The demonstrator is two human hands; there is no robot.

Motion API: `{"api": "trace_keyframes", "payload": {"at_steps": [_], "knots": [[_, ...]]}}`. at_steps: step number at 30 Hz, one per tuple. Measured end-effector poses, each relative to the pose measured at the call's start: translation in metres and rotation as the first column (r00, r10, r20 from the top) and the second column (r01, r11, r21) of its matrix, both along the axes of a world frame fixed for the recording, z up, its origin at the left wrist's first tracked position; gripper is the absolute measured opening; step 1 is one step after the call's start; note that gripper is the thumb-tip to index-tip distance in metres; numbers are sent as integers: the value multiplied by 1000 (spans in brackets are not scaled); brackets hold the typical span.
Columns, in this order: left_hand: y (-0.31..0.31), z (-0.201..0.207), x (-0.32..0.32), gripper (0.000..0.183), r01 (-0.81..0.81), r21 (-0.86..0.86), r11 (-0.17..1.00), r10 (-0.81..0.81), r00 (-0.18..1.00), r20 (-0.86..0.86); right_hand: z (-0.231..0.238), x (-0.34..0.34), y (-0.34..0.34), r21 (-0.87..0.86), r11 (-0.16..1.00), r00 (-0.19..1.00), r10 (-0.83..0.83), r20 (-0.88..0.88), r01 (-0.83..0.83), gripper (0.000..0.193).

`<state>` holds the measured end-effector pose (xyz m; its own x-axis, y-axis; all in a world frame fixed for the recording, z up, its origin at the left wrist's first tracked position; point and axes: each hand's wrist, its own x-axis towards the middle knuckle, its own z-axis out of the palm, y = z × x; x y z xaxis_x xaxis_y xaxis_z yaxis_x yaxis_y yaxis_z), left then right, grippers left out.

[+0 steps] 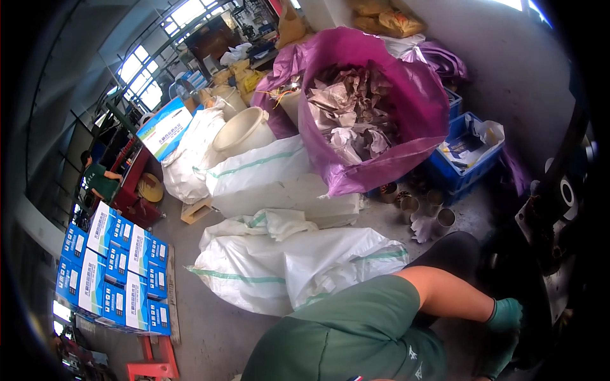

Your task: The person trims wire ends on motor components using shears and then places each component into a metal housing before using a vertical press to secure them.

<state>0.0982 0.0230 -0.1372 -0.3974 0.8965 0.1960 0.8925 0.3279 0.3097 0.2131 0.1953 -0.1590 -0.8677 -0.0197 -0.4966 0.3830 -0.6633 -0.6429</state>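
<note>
In the head view, a green-gloved left hand (505,315) is seen low at the right, held out at the end of a bare forearm, right beside the dark machine (534,219); whether it is open or gripping anything cannot be told. Just below, the gloved right hand (500,359) is half lost in shadow, and its state cannot be told either. The machine is placed along the right side of the floor (206,330), a white ring (567,190) shown on it.

Over by the knee, metal cups (446,218) are clustered on the floor, near the blue crate (459,166) set towards the wall edge. Beside that, a big purple sack (387,170) is held wide open by its own stiff rim, crumpled brown paper (346,98) heaped inside. White sacks (244,259) are laid across mid-floor, and at the left, blue-and-white boxes (114,267) are stacked up on a pallet (173,298).
</note>
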Motion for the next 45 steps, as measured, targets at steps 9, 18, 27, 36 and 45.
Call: {"api": "trace_keyframes", "payload": {"at_steps": [9,18,27,36,45], "knots": [[-42,52,18,35,157,304,940,-178,983,43,35,6,-11,-139,945,953,-301,-21,295,46],[-42,71,30,27,87,385,919,-178,962,208,48,8,2,-56,996,906,43,-420,-74,51],[-36,119,23,35,264,360,895,-311,947,79,103,15,-27,14,968,919,-233,-318,251,33],[14,161,14,44,167,318,933,-291,869,399,148,18,-5,-304,902,822,-413,-391,308,37],[82,271,-121,66,67,466,882,-99,994,44,149,24,11,-100,992,970,-103,-220,83,62]]}}
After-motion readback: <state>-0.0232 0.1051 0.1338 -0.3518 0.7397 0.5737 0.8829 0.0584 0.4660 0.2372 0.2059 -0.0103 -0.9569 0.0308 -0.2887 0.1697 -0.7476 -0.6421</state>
